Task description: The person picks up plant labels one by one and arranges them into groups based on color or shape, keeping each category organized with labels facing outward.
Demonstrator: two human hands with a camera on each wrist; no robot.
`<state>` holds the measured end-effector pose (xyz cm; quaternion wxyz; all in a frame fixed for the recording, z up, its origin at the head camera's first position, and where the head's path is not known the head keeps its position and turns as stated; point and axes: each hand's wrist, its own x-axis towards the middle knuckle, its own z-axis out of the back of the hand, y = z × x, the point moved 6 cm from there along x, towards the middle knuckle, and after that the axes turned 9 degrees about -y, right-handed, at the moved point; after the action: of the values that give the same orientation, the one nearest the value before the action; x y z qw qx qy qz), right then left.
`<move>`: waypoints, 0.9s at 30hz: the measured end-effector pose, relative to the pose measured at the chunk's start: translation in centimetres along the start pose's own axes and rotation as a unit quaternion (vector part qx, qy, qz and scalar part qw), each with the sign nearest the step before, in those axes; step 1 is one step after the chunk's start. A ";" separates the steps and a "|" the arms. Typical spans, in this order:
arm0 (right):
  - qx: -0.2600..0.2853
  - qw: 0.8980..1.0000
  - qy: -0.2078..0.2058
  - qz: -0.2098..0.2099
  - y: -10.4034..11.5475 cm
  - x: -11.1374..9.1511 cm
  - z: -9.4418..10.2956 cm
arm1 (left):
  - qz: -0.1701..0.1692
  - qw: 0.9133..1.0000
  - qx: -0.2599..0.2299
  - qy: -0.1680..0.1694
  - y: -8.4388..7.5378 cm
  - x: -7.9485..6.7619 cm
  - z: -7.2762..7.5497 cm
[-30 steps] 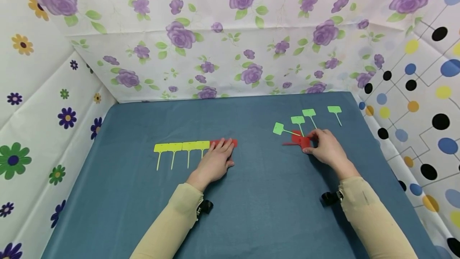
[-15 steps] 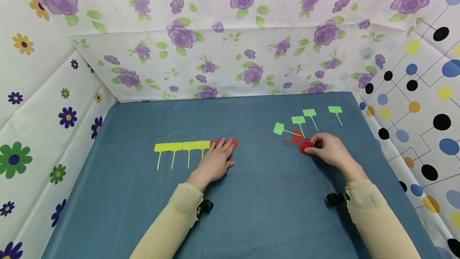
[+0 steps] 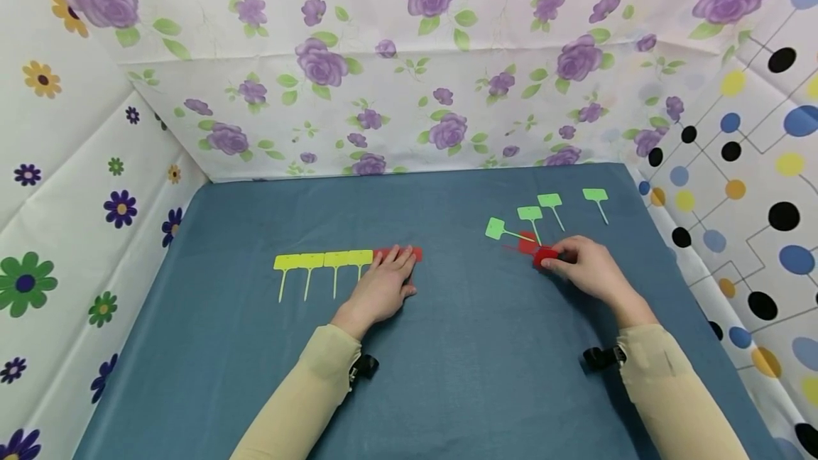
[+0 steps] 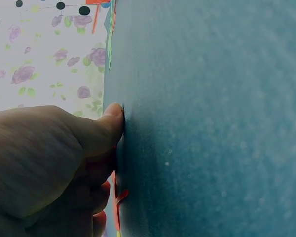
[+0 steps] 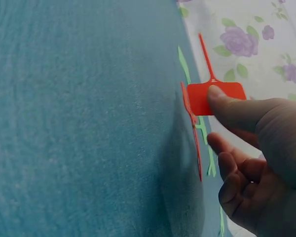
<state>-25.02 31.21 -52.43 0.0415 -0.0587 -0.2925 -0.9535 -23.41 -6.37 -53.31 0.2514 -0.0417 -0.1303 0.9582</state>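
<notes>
My right hand (image 3: pixel 591 272) pinches a red T-shaped plant label (image 5: pixel 198 101) by its flat head. In the right wrist view its thin stem points up, and the label is raised off the cloth. Another red plant label (image 3: pixel 526 242) lies just beyond, with green plant labels (image 3: pixel 530 214) around and over it. My left hand (image 3: pixel 380 286) lies with extended fingers on red label heads (image 3: pixel 418 254), partly covering them. These heads continue a row of several yellow plant labels (image 3: pixel 312 260), whose stems point toward me. In the left wrist view, the left thumb (image 4: pixel 111 126) touches the cloth.
A blue-grey cloth (image 3: pixel 460 360) covers the table. One green label (image 3: pixel 595 194) lies apart at the far right. Patterned sheets hang behind the table (image 3: pixel 409 112) and along both sides. Each wrist wears a black camera.
My right hand has drawn back slightly to the right, and the red label in it has come up off the other red one and tilted. The left hand stays in place.
</notes>
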 end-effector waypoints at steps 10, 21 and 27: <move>0.047 0.997 -0.066 0.000 0.6 0.4 1.4 | -0.004 1.000 0.000 -0.004 -0.2 -0.1 0.2; 0.054 0.994 -0.093 0.004 1.4 0.6 1.7 | 0.000 1.000 0.014 0.010 0.0 -0.3 -0.4; 0.071 0.994 -0.080 0.014 2.1 0.7 1.3 | -0.005 1.000 0.008 0.004 -0.2 -0.5 -0.3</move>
<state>-25.37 30.18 -50.13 0.0354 -0.1357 -0.3610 -0.9220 -22.82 -6.41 -53.53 0.2574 -0.0431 -0.1214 0.9577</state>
